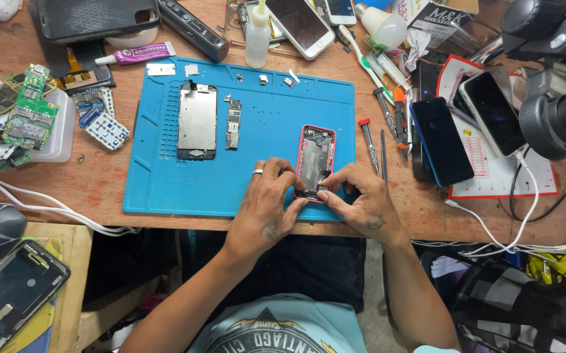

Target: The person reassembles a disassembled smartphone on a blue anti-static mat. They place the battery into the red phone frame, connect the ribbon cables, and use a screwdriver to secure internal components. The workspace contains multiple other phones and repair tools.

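While the opened pink phone shell (315, 161) lies at the blue mat's (165, 176) near edge, left hand (266, 206) and right hand (361, 199) pinch its bottom end with curled fingers; screen assembly (197, 121) and logic board (233, 123) already lie removed, apart, smaller parts apparently remaining inside.

Opened pink phone shell (314, 160), flat on blue mat (165, 183).
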